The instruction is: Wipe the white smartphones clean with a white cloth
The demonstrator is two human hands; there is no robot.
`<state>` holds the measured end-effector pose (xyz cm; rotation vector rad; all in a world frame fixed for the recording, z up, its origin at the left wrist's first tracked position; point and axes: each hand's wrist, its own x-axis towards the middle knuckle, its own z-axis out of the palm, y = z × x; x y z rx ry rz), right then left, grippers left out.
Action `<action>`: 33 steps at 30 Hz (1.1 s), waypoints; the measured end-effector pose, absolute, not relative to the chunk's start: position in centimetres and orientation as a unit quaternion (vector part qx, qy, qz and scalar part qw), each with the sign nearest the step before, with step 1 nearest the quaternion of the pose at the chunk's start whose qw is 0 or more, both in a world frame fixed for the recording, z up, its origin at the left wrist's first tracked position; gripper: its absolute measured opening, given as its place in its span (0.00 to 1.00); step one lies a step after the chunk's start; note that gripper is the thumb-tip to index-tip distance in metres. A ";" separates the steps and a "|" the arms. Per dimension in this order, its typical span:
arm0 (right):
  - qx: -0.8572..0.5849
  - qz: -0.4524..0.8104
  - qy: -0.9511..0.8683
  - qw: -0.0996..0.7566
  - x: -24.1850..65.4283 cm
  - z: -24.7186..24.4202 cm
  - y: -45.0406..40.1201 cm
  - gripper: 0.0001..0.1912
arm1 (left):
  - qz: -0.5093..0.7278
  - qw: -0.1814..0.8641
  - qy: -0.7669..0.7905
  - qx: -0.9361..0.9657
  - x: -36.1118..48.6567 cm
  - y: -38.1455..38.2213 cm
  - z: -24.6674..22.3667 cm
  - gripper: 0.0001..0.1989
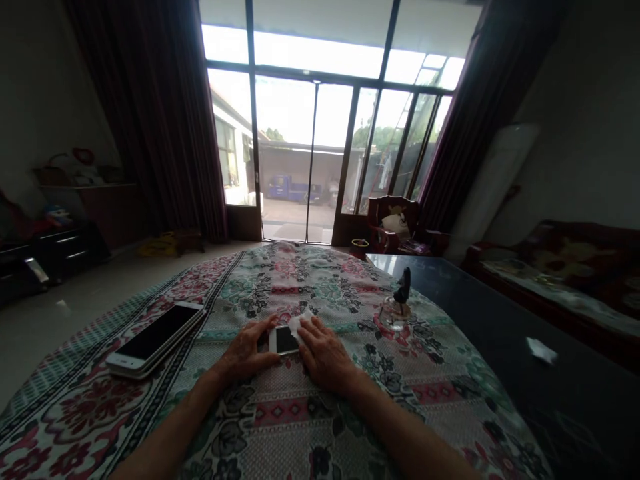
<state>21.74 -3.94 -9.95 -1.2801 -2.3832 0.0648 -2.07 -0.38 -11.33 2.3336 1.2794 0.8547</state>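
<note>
A small white smartphone (284, 340) with a dark screen lies on the patterned cloth (280, 413) in front of me. My left hand (250, 347) grips its left end, thumb on the near edge and fingers on the far edge. My right hand (323, 350) presses a white tissue (296, 325) onto the right part of the screen, hiding that end of the phone. To the left, a larger white phone (155, 337) rests on top of another flat device, apart from my hands. A clear bottle (395, 315) with a black top stands to the right.
A dark glossy table (505, 320) adjoins the cloth on the right, with a crumpled white tissue (541, 351) on it. Beyond are a wooden armchair (395, 223), a sofa (565, 267) and tall glass doors (307, 160) between dark curtains. A low black cabinet (65, 257) stands left.
</note>
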 end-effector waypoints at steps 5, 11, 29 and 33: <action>-0.451 0.012 -0.868 0.209 19.5 -9.5 -4.9 0.22 | 0.310 0.175 0.454 0.817 -2.0 -0.2 -11.5 0.43; -0.412 0.023 -0.889 0.200 17.7 -9.4 -5.3 0.21 | 0.305 0.177 0.491 0.797 -1.8 -0.5 -11.3 0.42; -0.510 0.000 -0.830 0.224 20.5 -10.1 -4.1 0.20 | 0.298 0.184 0.473 0.809 -1.8 -0.5 -10.8 0.41; -0.425 0.012 -0.881 0.210 18.8 -9.8 -4.7 0.20 | 0.308 0.175 0.474 0.806 -1.9 -0.4 -11.2 0.41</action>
